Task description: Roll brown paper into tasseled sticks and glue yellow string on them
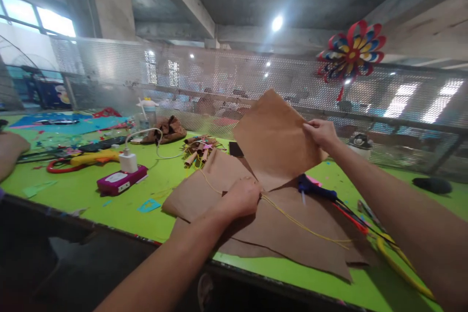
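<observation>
One brown sheet (274,139) is pinched aloft by the right hand (322,134); the left hand (243,197) is curled, its hold unclear. Positioning seems underway; steady support is likely needed next.

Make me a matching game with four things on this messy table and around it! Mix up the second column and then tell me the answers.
1. raised paper sheet
2. power strip
3. flower decoration
4. tabletop

A. bright green
B. high up, toward the picture's right
C. purple, with a white plug in it
D. pinched by the right hand

Pairs: 1-D, 2-C, 3-B, 4-A
</observation>
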A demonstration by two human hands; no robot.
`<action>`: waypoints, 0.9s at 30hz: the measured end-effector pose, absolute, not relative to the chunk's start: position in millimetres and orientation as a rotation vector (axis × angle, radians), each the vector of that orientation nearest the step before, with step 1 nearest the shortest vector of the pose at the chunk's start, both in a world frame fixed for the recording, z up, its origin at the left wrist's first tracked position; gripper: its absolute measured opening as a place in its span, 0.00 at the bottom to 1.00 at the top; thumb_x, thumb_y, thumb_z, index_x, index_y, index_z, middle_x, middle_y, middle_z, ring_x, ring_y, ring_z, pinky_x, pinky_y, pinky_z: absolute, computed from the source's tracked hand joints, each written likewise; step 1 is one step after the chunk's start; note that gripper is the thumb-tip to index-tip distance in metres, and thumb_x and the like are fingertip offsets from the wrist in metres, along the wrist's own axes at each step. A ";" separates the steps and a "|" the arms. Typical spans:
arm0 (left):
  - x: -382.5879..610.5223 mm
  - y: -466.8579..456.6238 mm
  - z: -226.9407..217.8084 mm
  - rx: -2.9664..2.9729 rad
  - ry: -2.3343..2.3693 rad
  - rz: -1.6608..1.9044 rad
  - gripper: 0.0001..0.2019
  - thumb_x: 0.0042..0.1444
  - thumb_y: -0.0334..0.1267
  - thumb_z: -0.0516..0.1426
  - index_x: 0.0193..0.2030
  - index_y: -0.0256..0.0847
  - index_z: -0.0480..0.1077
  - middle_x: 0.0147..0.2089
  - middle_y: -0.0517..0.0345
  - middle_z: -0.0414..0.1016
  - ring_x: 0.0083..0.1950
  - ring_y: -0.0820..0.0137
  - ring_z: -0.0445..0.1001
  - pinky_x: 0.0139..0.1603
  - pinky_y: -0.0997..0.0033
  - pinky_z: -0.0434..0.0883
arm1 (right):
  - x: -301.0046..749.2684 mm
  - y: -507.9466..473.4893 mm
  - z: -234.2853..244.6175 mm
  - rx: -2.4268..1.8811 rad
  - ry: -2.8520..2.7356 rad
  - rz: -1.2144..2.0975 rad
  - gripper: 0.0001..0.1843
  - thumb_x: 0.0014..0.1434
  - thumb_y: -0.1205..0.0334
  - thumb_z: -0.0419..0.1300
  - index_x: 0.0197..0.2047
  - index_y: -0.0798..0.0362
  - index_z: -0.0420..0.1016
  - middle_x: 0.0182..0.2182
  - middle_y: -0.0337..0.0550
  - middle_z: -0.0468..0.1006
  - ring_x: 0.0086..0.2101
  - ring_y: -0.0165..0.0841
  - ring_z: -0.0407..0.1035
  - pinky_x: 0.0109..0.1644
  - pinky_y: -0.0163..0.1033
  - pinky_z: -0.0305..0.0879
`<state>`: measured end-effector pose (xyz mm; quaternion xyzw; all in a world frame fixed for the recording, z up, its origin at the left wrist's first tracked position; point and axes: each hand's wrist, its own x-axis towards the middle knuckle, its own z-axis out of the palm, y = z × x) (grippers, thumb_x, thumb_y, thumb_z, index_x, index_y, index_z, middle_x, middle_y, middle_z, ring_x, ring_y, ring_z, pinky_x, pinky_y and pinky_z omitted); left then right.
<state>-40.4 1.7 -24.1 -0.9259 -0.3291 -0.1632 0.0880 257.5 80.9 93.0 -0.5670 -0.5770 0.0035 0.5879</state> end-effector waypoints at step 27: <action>-80.4 20.9 24.5 -3.445 -1.273 -1.839 0.20 0.40 0.33 0.50 0.41 0.36 0.71 0.38 0.54 0.76 0.42 0.64 0.72 0.42 0.68 0.68 | 255.2 -15.5 2.0 -0.945 -0.808 0.561 0.15 0.34 0.53 0.68 0.26 0.50 0.73 0.22 0.36 0.77 0.23 0.32 0.69 0.29 0.39 0.69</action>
